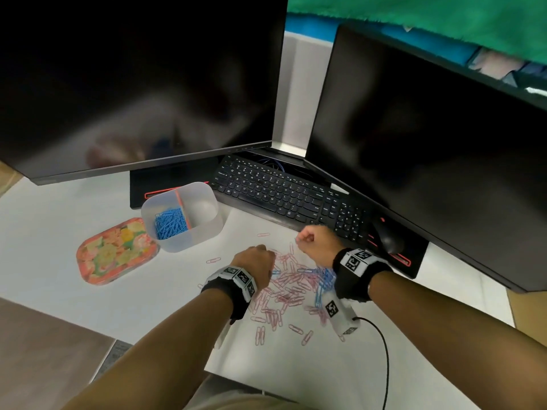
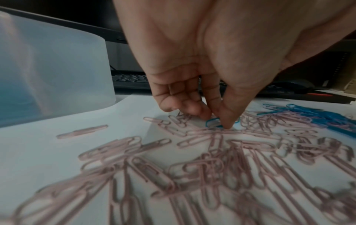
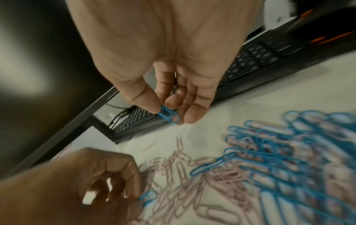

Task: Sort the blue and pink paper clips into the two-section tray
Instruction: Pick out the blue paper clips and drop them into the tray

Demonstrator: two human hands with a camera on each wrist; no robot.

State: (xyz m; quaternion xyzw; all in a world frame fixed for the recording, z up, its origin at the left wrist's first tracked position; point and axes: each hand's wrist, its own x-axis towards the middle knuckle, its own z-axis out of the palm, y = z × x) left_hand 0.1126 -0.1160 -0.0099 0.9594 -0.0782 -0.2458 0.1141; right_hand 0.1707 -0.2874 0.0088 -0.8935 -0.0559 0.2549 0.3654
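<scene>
A loose heap of pink paper clips [image 1: 288, 287] with a patch of blue paper clips [image 1: 325, 281] lies on white paper in front of me. My left hand [image 1: 257, 263] is down on the heap's left side, thumb and fingers pinching a single blue clip [image 2: 212, 122] that still lies on the paper. My right hand [image 1: 313, 241] hovers above the heap's far side and pinches another blue clip [image 3: 170, 115] between thumb and forefinger. The translucent two-section tray [image 1: 204, 229] stands to the far left; its left section holds several blue clips [image 1: 170, 223], its right section looks bare.
A floral tin lid [image 1: 115, 251] lies left of the tray. A black keyboard [image 1: 284, 193] and a mouse [image 1: 387, 236] sit behind the heap, under two dark monitors [image 1: 136, 84]. A black cable [image 1: 381, 350] runs from my right wrist toward me.
</scene>
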